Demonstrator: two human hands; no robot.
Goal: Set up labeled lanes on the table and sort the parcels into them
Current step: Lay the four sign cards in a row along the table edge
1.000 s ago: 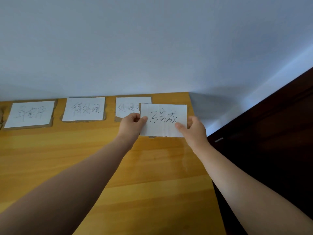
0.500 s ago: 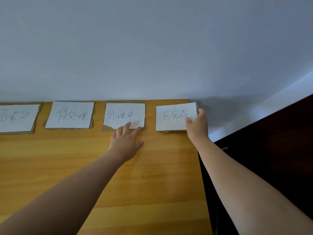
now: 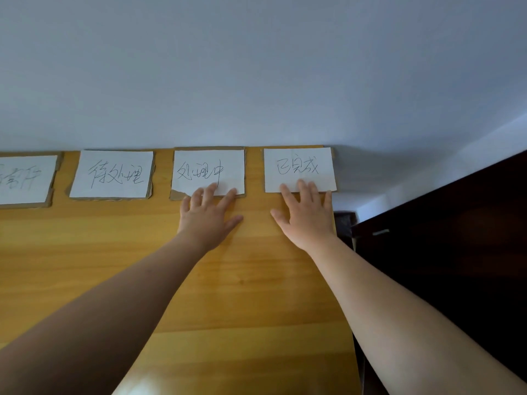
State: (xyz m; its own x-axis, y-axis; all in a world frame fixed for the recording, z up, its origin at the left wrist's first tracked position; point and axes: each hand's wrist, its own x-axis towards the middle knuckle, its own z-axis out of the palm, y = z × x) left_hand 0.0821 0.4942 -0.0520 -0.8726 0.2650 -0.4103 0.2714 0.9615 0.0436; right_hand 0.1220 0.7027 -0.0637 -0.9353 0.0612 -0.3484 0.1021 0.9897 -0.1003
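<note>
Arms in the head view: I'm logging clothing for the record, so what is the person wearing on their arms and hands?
Nothing shows: both forearms are bare right down to the frame's bottom edge, no sleeves. The left hand and right hand carry no gloves, rings, watch or bracelets.

The leftmost label card [image 3: 24, 181] runs off the left edge of the view, so its first handwritten character is cut away and the rest is hard to read; the left hand [image 3: 208, 216] covers the lower edge of the third label card [image 3: 208, 172], hiding part of its torn cardboard backing; the right hand [image 3: 306, 213] hides the near edge of the rightmost label card [image 3: 298, 168]; both forearms leave the view at the bottom; the wooden table [image 3: 85, 238] is cut by the left and bottom edges; the dark cabinet [image 3: 456, 238] at right is too shadowed to make out
</note>
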